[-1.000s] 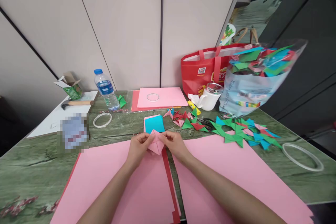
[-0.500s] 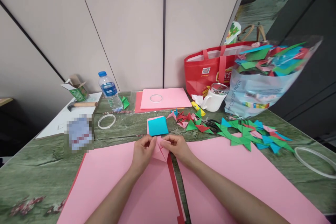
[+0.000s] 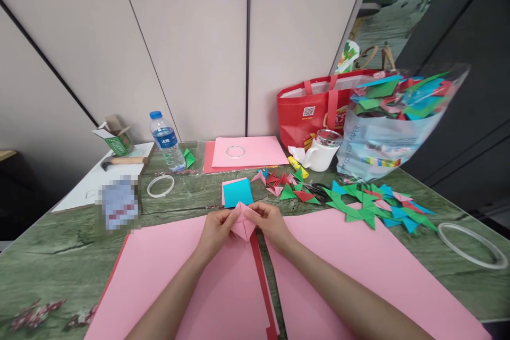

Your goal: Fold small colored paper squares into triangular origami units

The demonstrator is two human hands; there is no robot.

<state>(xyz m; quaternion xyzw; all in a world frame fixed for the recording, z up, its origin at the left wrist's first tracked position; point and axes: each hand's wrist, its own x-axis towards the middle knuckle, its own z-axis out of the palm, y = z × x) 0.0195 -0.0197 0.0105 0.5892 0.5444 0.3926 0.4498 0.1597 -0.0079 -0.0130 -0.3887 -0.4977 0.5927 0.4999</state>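
A small folded piece of pink paper point(image 3: 244, 229) is pinched between my two hands, its lower end coming to a point. My left hand point(image 3: 219, 227) grips its left side, thumb on top. On the right side, my right hand point(image 3: 268, 221) holds it the same way. Just beyond the fingers lies a small stack of square paper point(image 3: 237, 192), blue on top with pink beneath. Under my forearms are large pink sheets point(image 3: 159, 255) on the left, with red edges showing, and another pink sheet point(image 3: 338, 260) on the right.
Folded paper pieces point(image 3: 295, 186), scissors point(image 3: 317, 190) and green paper stars point(image 3: 354, 204) lie at the right. Behind stand a white mug point(image 3: 322, 153), a red bag point(image 3: 298, 122) and a stuffed plastic bag point(image 3: 374, 143). A water bottle point(image 3: 167, 143) and hammer point(image 3: 127, 160) are at the left.
The pink paper has been turned in my hands; its point now faces down toward me, more centred. Both hands stay closed on it. The view has shifted slightly.
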